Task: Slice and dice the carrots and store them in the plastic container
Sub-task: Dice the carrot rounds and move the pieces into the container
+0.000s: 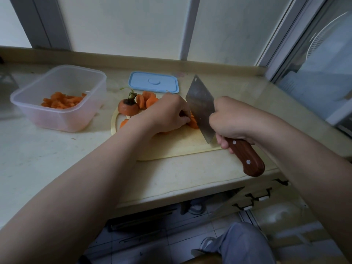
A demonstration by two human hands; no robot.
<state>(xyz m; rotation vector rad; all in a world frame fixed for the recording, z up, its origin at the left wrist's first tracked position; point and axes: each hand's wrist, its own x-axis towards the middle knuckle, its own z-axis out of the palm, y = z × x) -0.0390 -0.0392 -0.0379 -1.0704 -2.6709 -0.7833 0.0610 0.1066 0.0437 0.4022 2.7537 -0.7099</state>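
Observation:
On a pale cutting board [182, 145], my left hand [167, 115] curls its fingers over a stack of carrot slices [193, 121] and holds them down. My right hand [230, 121] grips the wooden handle of a cleaver [200, 105], whose blade stands against the slices beside my left fingertips. More carrot slices [145, 100] and a carrot top with its stem [128, 106] lie at the board's far left. A clear plastic container [62, 119] at the left holds diced carrot [62, 101].
The container's blue lid [154, 81] lies flat behind the board, near the window sill. The counter's front edge [190, 195] runs just below the board. A cabinet with hooks and the floor show underneath.

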